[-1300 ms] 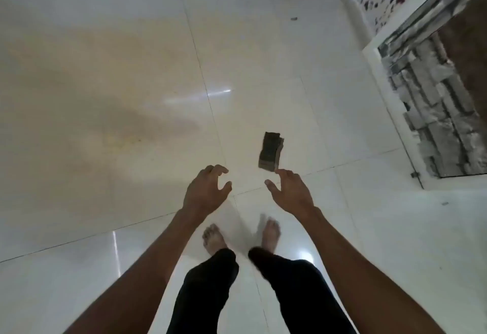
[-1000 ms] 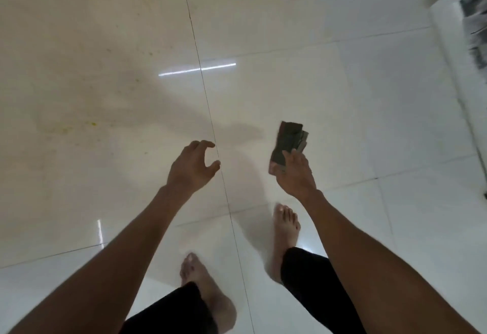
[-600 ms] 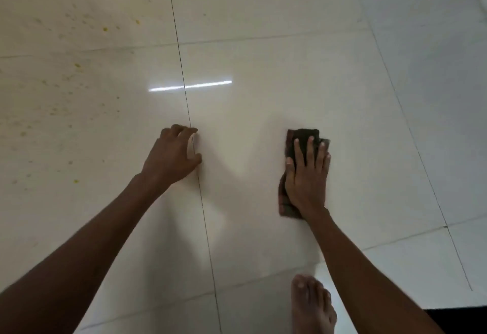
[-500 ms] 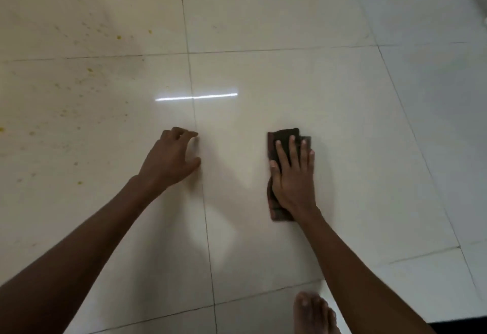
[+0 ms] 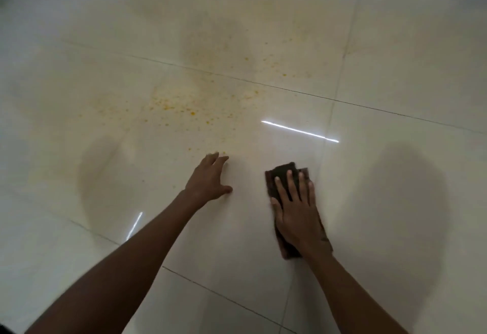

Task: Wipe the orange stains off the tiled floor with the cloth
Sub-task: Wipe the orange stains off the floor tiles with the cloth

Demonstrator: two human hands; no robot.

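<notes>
My right hand (image 5: 296, 217) presses the cloth (image 5: 286, 172) flat to the floor (image 5: 395, 70), fingers straight. Left hand (image 5: 208, 179) braces, fingers spread. No wiping yet: orange stains (image 5: 179, 104) lie ahead-left of my fingers; slide there next.

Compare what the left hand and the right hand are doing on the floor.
The right hand lies flat with straight fingers on the dark cloth; the left hand touches bare tile, holding nothing. The left hand sits nearer the orange stains than the right. Both are down at floor level.

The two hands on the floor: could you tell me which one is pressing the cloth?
The right hand, flat on the dark cloth; the left hand touches bare tile.
</notes>
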